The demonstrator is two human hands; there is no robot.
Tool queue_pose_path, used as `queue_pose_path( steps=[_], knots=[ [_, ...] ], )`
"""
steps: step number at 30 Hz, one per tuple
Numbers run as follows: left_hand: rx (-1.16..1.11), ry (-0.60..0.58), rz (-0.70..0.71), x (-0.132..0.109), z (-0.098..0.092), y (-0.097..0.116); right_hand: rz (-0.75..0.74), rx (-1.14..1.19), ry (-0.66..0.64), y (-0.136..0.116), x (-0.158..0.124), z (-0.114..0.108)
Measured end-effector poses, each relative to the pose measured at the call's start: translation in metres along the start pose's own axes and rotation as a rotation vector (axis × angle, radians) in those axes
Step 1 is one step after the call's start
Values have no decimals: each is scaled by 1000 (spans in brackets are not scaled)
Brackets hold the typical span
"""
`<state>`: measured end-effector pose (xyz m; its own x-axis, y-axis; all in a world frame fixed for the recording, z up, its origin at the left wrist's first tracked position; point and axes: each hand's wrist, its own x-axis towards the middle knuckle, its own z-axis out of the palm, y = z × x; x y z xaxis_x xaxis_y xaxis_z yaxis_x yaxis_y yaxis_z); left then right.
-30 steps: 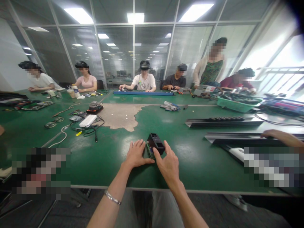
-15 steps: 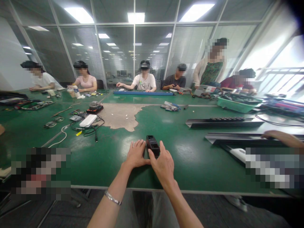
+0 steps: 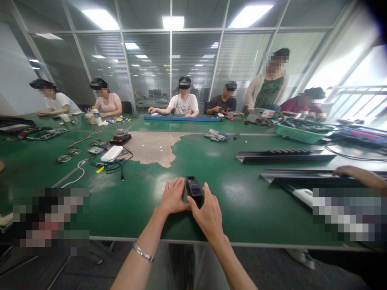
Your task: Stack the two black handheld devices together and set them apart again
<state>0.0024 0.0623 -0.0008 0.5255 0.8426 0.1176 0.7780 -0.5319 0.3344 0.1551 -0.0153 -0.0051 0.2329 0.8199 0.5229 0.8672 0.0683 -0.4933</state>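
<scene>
A small black box-shaped device point(image 3: 195, 188) with a little screen and a row of buttons is on the green table point(image 3: 127, 215) right in front of me. My right hand point(image 3: 208, 207) has its thumb on the near left side of the device and its fingers along the right side, holding the near end. Just left of the device, my left hand point(image 3: 173, 198) lies palm down, fingers stretched out and thumb reaching toward the near end. Whether the left fingers touch the device I cannot tell. The device's underside is hidden.
Left of centre lie a white box point(image 3: 112, 153), tangled cables and glasses point(image 3: 69, 155). Dark metal channels point(image 3: 287, 156) are at right, near a co-worker's hand point(image 3: 347, 171). Gloves point(image 3: 216, 135) and a green basket point(image 3: 305, 135) lie farther back. Several people sit around the table.
The black device has shifted slightly toward me and tilted, so more of its screen and button face shows. My right hand has moved slightly; my left hand has hardly moved.
</scene>
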Motion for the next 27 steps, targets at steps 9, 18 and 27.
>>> queue_pose_path(
  steps=[9,18,27],
  knots=[
    [10,-7,-15,-1,-3,2,34,137,-26,9,-1,6],
    [23,7,-10,0,0,0,66,202,-50,8,-4,1],
    [9,17,-9,0,-1,-1,11,243,-5,6,-3,-2]
  ],
)
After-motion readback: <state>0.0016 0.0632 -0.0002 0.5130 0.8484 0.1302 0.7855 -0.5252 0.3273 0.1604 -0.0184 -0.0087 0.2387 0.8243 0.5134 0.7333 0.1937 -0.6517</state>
